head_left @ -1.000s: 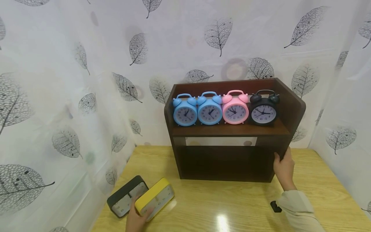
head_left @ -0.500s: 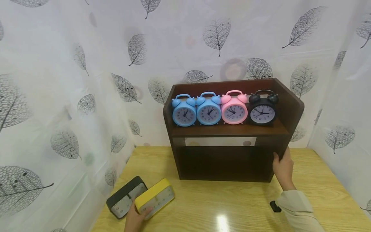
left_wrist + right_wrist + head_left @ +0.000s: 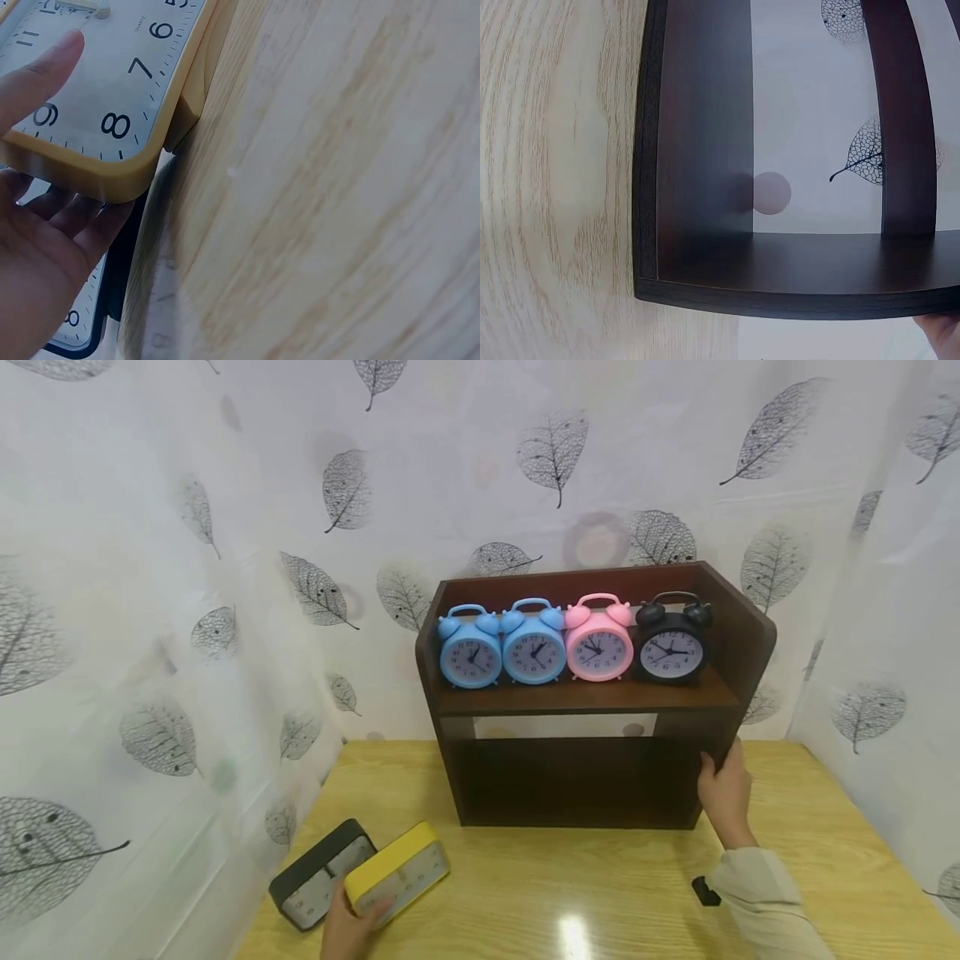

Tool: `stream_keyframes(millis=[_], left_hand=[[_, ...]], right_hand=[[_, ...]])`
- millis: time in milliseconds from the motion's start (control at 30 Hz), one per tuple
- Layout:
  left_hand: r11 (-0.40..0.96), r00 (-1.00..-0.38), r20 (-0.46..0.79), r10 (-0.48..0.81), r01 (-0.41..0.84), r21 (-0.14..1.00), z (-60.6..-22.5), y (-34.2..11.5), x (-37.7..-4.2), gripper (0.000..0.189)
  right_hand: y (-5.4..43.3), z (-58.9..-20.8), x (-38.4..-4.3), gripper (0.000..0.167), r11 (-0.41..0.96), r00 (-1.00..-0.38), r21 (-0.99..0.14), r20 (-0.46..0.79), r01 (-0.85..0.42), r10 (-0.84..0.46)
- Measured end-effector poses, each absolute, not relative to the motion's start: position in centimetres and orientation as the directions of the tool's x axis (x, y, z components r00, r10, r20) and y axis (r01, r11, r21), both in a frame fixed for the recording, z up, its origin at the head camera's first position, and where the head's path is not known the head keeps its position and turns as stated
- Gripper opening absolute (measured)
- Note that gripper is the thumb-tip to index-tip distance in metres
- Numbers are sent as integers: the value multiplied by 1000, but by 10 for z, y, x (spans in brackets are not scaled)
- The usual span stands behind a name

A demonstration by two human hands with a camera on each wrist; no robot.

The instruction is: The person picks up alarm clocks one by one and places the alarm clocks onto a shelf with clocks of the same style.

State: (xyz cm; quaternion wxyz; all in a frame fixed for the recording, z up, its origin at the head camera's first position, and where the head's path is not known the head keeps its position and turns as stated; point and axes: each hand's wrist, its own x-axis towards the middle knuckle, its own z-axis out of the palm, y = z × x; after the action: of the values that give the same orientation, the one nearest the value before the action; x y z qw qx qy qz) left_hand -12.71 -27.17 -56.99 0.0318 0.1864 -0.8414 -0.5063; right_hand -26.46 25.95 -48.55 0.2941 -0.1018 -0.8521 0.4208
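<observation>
The yellow clock [image 3: 397, 868] is at the near left of the counter [image 3: 525, 877], its long axis running from lower left to upper right in the head view. Its face turns toward the near right and tilts upward. The left hand [image 3: 347, 927] pinches its lower left end, thumb on the face and fingers against the underside; whether its base touches the counter cannot be told. The frame is deep and smooth, with rounded corners, around a white dial bearing black numerals and fine minute marks.

Just behind it and to its left lies a dark clock [image 3: 318, 864] of similar rounded block shape, slanting the same way, with a pale face.

The right hand [image 3: 726, 789] grips the right side panel of the shelf [image 3: 585, 697], low down. The shelf stands upright, long axis left to right, open front facing the person; it is dark brown, wood-like, with a rounded upper right front corner. On its upper board stand two blue alarm clocks [image 3: 471, 652], a pink alarm clock [image 3: 599, 652] and a black alarm clock [image 3: 671, 652], round faces forward, each topped by twin bells and a loop handle. The counter shows pale wood grain.
</observation>
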Motion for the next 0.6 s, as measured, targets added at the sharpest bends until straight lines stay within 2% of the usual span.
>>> stream_keyframes(millis=[233, 600], left_hand=[[444, -928, -110, -356, -271, 854, -572, -274, -128, 83], [391, -939, -139, -316, -262, 882, -573, -280, -133, 87]], right_hand=[[257, -486, -265, 47, 629, -797, -775, 421, -68, 433], [255, -488, -266, 46, 645, -765, -759, 467, -90, 443]])
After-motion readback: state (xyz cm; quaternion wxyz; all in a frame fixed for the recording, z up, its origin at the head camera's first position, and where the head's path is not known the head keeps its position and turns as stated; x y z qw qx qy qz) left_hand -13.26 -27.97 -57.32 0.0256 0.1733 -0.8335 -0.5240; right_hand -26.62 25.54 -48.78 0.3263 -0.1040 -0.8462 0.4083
